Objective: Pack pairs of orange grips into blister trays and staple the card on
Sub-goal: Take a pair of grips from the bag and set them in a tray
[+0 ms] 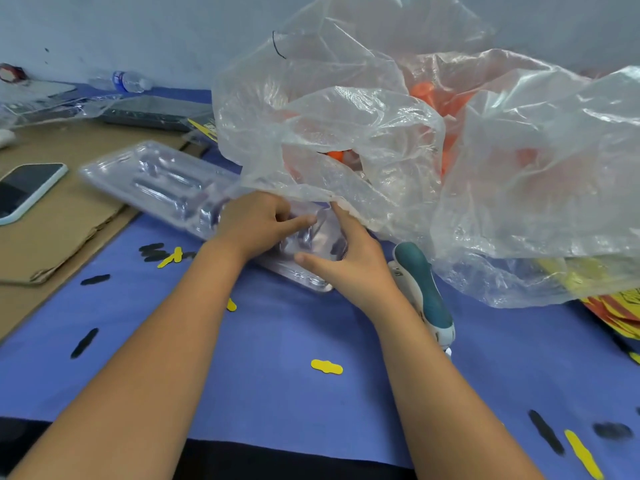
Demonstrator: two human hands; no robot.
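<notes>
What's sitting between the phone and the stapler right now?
In the head view, the clear blister tray lies between the phone and the stapler, with both hands on its near end.

A phone (26,190) lies face up on a sheet of brown cardboard (65,223), and everything else places off that phone. Well behind it, by the wall, a water bottle (130,81) lies on its side. Right of the phone, on blue cloth (277,341), black and yellow punched-out slips are scattered, one yellow slip (326,367) lying alone, well apart from the phone.
</notes>
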